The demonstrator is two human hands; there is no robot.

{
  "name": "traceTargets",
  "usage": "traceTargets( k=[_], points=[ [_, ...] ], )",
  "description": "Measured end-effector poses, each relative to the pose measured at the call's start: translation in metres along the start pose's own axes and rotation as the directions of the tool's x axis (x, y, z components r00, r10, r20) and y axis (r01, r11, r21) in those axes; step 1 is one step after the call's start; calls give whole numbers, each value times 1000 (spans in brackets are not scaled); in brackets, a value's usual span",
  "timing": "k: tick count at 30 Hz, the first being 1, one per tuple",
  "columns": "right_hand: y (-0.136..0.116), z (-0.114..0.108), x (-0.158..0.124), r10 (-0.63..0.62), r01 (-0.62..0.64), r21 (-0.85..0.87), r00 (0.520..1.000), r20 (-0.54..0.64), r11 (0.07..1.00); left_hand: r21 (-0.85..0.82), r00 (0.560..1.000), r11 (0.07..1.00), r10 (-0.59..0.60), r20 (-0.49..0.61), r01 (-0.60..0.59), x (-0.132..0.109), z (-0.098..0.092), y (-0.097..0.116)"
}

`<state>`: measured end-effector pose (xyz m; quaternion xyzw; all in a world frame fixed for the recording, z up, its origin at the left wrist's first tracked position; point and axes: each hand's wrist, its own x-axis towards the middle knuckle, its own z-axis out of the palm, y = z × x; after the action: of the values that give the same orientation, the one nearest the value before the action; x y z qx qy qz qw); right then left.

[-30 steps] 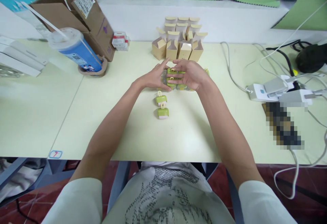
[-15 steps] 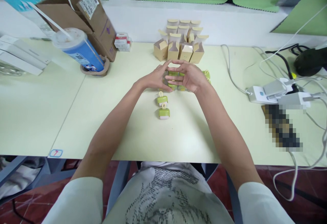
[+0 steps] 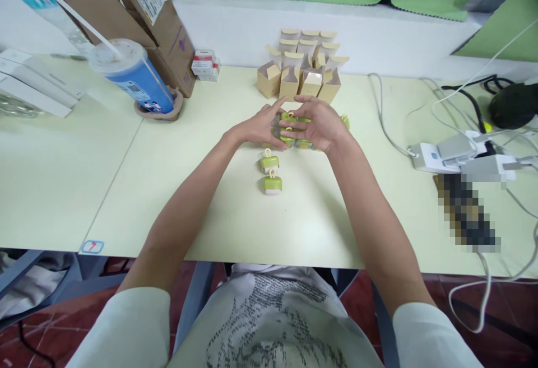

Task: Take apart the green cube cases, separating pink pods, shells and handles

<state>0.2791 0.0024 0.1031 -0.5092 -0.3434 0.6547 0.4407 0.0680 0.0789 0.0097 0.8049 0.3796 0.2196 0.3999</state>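
Several small green-topped pieces with clear sides (image 3: 287, 138) stand grouped on the table, partly hidden behind my fingers. My left hand (image 3: 261, 124) is at the left side of this group, thumb and fingers apart. On the other side is my right hand (image 3: 323, 125), its fingers spread in front of the group. Whether either hand presses on the pieces, I cannot tell. Closer to me lie two green-and-white pieces with pale loops: one green piece (image 3: 269, 162) sits just behind the other green piece (image 3: 273, 184). Neither hand touches these two.
Several open small cardboard boxes (image 3: 269, 83) stand in rows by the wall. At left are a blue drink cup (image 3: 145, 91), a big brown carton (image 3: 174, 49) and a small red-white box (image 3: 205, 64). A power strip (image 3: 432, 158) with cables lies at right.
The fingertips of my two hands, close together at the far side of the group before, have come a little apart. The view has shifted slightly. The two nearer pieces stay put.
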Motion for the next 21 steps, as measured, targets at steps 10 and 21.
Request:
traceTargets(
  k=[10,21],
  points=[
    [11,4,10,5,-5,-1,1000,21,1000,-10,1000,1000,27,-2,-27,4,0,-6],
    [7,2,5,15,-15,-27,1000,21,1000,24,999,999,45,-5,-45,4,1,-8]
  ],
)
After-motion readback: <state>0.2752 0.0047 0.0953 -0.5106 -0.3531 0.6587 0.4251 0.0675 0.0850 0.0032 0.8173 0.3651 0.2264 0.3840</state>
